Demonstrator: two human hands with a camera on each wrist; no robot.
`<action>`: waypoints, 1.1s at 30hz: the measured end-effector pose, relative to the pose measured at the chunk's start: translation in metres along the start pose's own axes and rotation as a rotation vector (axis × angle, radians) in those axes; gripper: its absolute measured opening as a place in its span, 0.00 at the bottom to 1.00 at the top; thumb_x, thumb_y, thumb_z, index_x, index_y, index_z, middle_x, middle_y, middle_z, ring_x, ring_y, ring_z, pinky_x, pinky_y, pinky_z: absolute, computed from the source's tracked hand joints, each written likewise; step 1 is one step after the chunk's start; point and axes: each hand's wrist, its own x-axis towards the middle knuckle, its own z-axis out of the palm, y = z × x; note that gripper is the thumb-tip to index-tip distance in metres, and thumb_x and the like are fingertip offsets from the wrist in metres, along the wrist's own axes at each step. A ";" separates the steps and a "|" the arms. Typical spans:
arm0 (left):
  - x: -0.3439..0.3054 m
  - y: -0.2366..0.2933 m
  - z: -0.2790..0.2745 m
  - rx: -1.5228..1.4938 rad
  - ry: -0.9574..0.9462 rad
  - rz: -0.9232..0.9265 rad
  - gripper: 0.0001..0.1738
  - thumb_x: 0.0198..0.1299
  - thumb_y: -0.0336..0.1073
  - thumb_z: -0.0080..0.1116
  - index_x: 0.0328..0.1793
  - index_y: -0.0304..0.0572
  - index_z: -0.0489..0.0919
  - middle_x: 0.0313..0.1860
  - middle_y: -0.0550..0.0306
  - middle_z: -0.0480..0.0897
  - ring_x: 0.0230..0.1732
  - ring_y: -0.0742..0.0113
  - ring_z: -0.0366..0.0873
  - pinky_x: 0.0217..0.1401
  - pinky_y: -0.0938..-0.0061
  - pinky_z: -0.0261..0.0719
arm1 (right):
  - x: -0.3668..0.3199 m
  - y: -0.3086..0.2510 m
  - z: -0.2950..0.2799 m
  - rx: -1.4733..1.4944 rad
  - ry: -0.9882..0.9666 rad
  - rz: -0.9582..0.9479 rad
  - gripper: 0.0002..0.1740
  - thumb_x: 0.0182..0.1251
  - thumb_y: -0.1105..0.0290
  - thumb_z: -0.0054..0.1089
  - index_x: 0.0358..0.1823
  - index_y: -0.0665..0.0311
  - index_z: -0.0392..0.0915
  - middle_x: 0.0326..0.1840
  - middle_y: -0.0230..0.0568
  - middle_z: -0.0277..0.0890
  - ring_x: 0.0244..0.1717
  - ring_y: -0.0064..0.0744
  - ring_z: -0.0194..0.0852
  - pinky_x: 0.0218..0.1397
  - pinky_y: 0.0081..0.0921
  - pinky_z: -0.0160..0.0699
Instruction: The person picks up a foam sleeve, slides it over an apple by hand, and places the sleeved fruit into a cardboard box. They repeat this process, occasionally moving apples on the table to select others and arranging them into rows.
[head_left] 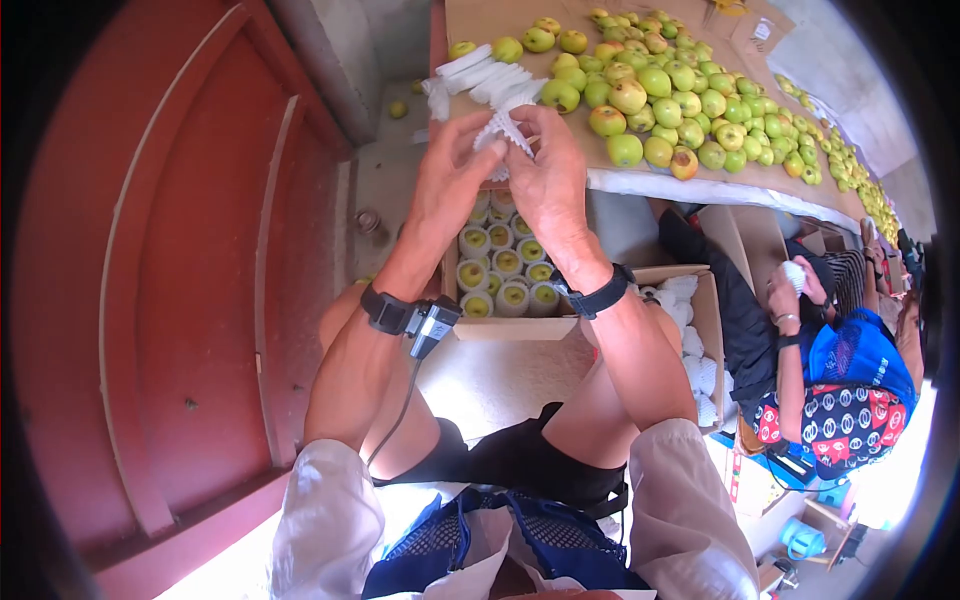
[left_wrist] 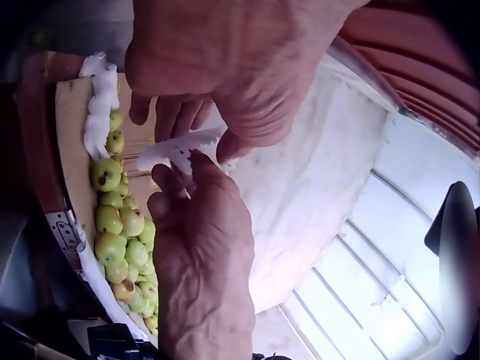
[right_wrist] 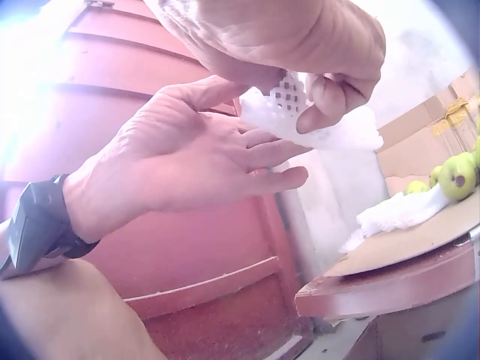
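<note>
A white foam net (head_left: 503,132) is stretched between my two hands above the table's near-left corner. My right hand (right_wrist: 300,52) pinches its mesh between thumb and fingers. The left hand (right_wrist: 187,146) has its fingers extended, palm toward the net (right_wrist: 315,127), with the thumb at its edge. In the left wrist view the net (left_wrist: 184,146) lies between the left hand (left_wrist: 225,67) above and the right hand (left_wrist: 206,247) below. No apple shows inside it. More flattened foam nets (head_left: 490,78) lie on the table behind the hands.
Many green apples (head_left: 690,105) cover the cardboard-topped table. Below the hands stands a box of netted apples (head_left: 507,262); right of it is a box of white wrapped pieces (head_left: 690,320). Another person (head_left: 845,370) works at right. A red door (head_left: 190,260) stands at left.
</note>
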 end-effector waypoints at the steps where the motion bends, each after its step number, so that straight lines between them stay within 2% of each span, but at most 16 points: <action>1: -0.003 0.006 0.001 -0.022 0.039 -0.016 0.23 0.68 0.31 0.60 0.68 0.32 0.72 0.62 0.49 0.79 0.62 0.62 0.78 0.64 0.65 0.79 | -0.003 -0.004 0.000 -0.005 0.001 -0.011 0.16 0.61 0.78 0.61 0.52 0.68 0.77 0.45 0.52 0.82 0.43 0.45 0.83 0.49 0.38 0.79; 5: -0.003 -0.001 -0.012 -0.102 0.088 -0.028 0.16 0.70 0.30 0.55 0.62 0.34 0.79 0.53 0.53 0.84 0.53 0.68 0.82 0.61 0.68 0.81 | -0.010 -0.015 0.002 0.144 -0.033 0.039 0.15 0.62 0.78 0.61 0.52 0.68 0.78 0.45 0.48 0.83 0.41 0.40 0.82 0.46 0.35 0.80; 8: 0.003 -0.011 -0.025 -0.112 0.050 -0.056 0.16 0.72 0.32 0.54 0.61 0.33 0.80 0.53 0.53 0.84 0.53 0.68 0.83 0.61 0.68 0.82 | -0.008 -0.007 0.002 0.353 -0.071 0.137 0.13 0.66 0.77 0.61 0.51 0.68 0.80 0.42 0.41 0.85 0.36 0.30 0.81 0.40 0.27 0.78; 11: -0.003 0.005 -0.024 -0.281 -0.032 -0.165 0.18 0.75 0.38 0.53 0.63 0.33 0.78 0.58 0.52 0.83 0.58 0.66 0.80 0.67 0.66 0.76 | -0.006 -0.013 -0.013 0.545 -0.218 0.448 0.13 0.73 0.72 0.60 0.55 0.68 0.80 0.43 0.33 0.84 0.39 0.20 0.78 0.35 0.20 0.72; 14: -0.005 0.010 -0.026 -0.369 -0.102 -0.187 0.22 0.76 0.44 0.52 0.65 0.34 0.77 0.59 0.52 0.82 0.60 0.63 0.79 0.67 0.63 0.75 | -0.005 -0.014 -0.015 0.778 -0.248 0.552 0.13 0.74 0.67 0.61 0.53 0.66 0.81 0.43 0.32 0.84 0.37 0.19 0.77 0.32 0.17 0.65; 17: -0.003 0.004 -0.024 -0.439 -0.076 -0.186 0.24 0.77 0.46 0.51 0.67 0.35 0.75 0.62 0.53 0.81 0.61 0.61 0.78 0.68 0.61 0.74 | 0.000 -0.020 -0.020 0.823 -0.306 0.639 0.13 0.75 0.64 0.58 0.49 0.67 0.81 0.42 0.36 0.86 0.32 0.21 0.80 0.29 0.16 0.64; 20: -0.001 0.000 -0.024 -0.533 -0.071 -0.230 0.25 0.77 0.46 0.50 0.69 0.36 0.73 0.63 0.54 0.80 0.62 0.61 0.77 0.69 0.60 0.73 | 0.003 -0.015 -0.025 0.889 -0.413 0.669 0.16 0.77 0.59 0.57 0.55 0.62 0.79 0.46 0.34 0.84 0.38 0.24 0.79 0.34 0.18 0.67; 23: -0.001 0.000 -0.027 -0.586 -0.121 -0.249 0.24 0.76 0.44 0.52 0.70 0.36 0.72 0.63 0.55 0.80 0.63 0.62 0.77 0.71 0.61 0.72 | 0.004 0.000 -0.025 0.999 -0.396 0.712 0.16 0.78 0.58 0.55 0.56 0.61 0.77 0.47 0.34 0.84 0.41 0.26 0.79 0.36 0.20 0.69; 26: -0.001 0.000 -0.028 -0.551 -0.213 -0.212 0.24 0.74 0.42 0.55 0.70 0.37 0.72 0.62 0.56 0.80 0.63 0.62 0.77 0.70 0.62 0.71 | 0.008 0.006 -0.027 1.078 -0.357 0.776 0.14 0.78 0.59 0.55 0.54 0.60 0.78 0.47 0.33 0.84 0.42 0.26 0.79 0.38 0.21 0.70; 29: -0.001 0.009 -0.024 -0.430 -0.263 -0.196 0.21 0.71 0.39 0.59 0.66 0.38 0.75 0.59 0.58 0.82 0.59 0.66 0.77 0.67 0.65 0.72 | 0.009 0.006 -0.032 1.116 -0.333 0.786 0.13 0.79 0.59 0.54 0.54 0.59 0.77 0.47 0.33 0.84 0.44 0.27 0.79 0.39 0.22 0.70; 33: -0.002 0.002 -0.027 -0.122 -0.091 -0.230 0.15 0.70 0.38 0.60 0.59 0.42 0.79 0.54 0.62 0.83 0.55 0.73 0.78 0.61 0.70 0.75 | 0.010 0.009 -0.034 1.121 -0.280 0.749 0.13 0.80 0.59 0.53 0.55 0.57 0.77 0.47 0.30 0.83 0.42 0.24 0.78 0.39 0.23 0.69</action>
